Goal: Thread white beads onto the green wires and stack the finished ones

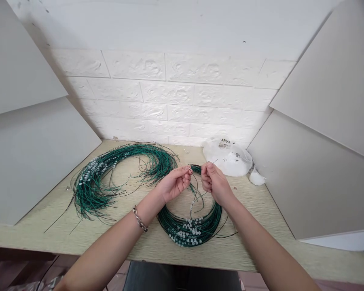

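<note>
My left hand (176,184) is closed in a pinch, with a thin dark wire (196,178) at its fingertips. Close beside it, my right hand (214,181) is also closed, and the tip of a dark wire pokes out above its thumb. Whether both hands hold the same wire is unclear. Beneath them lies a round coil of green and black wires (165,218), with small white connectors (189,232) clustered along its near side. The far part of this coil is partly hidden behind my hands.
To the left spreads a looser bundle of green and black wires (92,198) with white pieces on it. A white plastic bag (227,157) sits at the back right, beside a smaller white bundle (256,177). Grey panels (39,161) flank the table (139,246), and a white brick-pattern wall (178,93) stands behind.
</note>
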The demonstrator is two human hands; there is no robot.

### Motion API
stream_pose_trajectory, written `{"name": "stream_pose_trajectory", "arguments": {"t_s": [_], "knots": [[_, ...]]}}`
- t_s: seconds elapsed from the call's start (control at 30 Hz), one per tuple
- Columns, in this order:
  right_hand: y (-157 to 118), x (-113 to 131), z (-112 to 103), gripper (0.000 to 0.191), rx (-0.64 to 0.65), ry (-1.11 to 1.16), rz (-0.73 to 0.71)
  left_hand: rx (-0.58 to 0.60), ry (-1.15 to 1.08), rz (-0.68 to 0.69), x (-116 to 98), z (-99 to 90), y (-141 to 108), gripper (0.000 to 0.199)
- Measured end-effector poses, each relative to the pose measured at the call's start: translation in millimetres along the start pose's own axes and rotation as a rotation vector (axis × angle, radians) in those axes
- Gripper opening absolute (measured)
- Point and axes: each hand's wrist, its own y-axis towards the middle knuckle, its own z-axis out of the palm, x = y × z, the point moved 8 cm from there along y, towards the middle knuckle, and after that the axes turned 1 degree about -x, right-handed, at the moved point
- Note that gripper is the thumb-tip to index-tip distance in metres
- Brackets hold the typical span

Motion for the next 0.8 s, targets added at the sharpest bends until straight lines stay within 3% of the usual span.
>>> {"name": "stream_pose_trajectory", "arguments": {"t_s": [0.07,0.33,0.57,0.7,0.8], "knots": [[0.2,3.2,-5.2,0.037,-0.049,-0.037,-0.027,0.006,-0.009,0.003,0.2,0.0,-0.1,0.006],[0.4,0.6,-1.4,0.031,-0.051,-0.128,-0.057,-0.029,0.010,-0.001,2.8,-2.1,0.2,0.007],[-5.7,-10.0,19.8,0.033,0.161,-0.009,0.104,-0.042,-0.002,-0.007,4.3,-3.3,0.9,0.006],[-4.0,-13.6,13.1,0.034,0.063,-0.162,0.118,-0.033,-0.015,0.002,4.2,-3.2,1.1,0.007],[-3.5,-5.0,7.5,0.033,-0.017,-0.307,0.021,-0.040,0.003,0.002,3.9,-3.0,0.5,0.007]]}}
